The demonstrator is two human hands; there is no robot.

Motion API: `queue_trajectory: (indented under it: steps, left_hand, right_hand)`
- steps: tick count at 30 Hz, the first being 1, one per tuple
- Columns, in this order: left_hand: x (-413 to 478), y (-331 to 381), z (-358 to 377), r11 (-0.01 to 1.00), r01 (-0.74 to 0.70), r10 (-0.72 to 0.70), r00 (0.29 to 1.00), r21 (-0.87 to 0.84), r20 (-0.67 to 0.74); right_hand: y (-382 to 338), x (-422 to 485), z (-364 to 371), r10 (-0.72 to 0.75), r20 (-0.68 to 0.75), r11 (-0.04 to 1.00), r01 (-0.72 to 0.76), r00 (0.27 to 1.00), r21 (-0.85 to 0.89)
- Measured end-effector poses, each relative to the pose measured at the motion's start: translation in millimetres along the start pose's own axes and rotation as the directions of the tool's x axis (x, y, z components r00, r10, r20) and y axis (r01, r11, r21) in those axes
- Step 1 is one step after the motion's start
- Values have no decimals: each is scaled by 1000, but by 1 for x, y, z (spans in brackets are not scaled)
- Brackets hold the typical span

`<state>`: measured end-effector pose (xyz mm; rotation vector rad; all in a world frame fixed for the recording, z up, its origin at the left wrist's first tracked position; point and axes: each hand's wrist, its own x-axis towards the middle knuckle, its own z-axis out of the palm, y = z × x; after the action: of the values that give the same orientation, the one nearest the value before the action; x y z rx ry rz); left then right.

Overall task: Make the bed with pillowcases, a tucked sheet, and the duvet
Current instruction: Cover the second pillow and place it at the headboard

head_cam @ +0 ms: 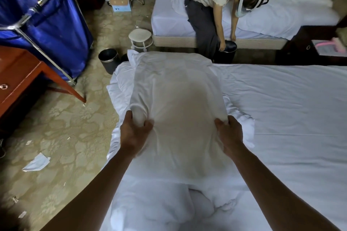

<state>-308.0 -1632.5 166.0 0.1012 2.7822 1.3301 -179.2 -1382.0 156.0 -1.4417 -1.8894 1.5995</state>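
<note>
A white pillow in a thin white pillowcase (176, 103) lies lengthwise over the left part of the bed, its far corners pointing away from me. My left hand (134, 131) grips the case's near left side, fingers curled round a bunch of cloth and filling. My right hand (230, 133) grips the near right side the same way. Crumpled white bedding (161, 210) lies under and in front of the pillow. The white sheet (289, 110) covers the mattress to the right, lightly wrinkled.
A second bed (169, 18) stands across the aisle with a person bending over a dark bin (228, 48). Another bin (109, 60), a small white stool (139, 38), a blue linen cart (48, 18) and a red-brown desk (20, 77) stand to the left. Paper scraps (36, 162) litter the carpet.
</note>
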Motion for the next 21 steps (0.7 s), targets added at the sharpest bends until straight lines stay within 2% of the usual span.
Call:
queue_trajectory:
  steps: [4,9,16,21]
  left_hand:
    - [-39,7,-3,992,-61,66,997,-112,37]
    - [-87,34,-2,989,-55,61,997,-137,41]
    - [-161,88,11,973,-109,132,986,-202,103]
    - [-229,128,36,959,-177,200,976,-221,84]
  right_hand:
    - [2,-33,-33,-8,-25,997,10,1000,75]
    - [18,-67,-82,-30,-107,991,44,994,129]
    - [42,-112,-177,-85,-196,947,140,977,288]
    - [66,-126,-258,-163,-254,938,230,953,260]
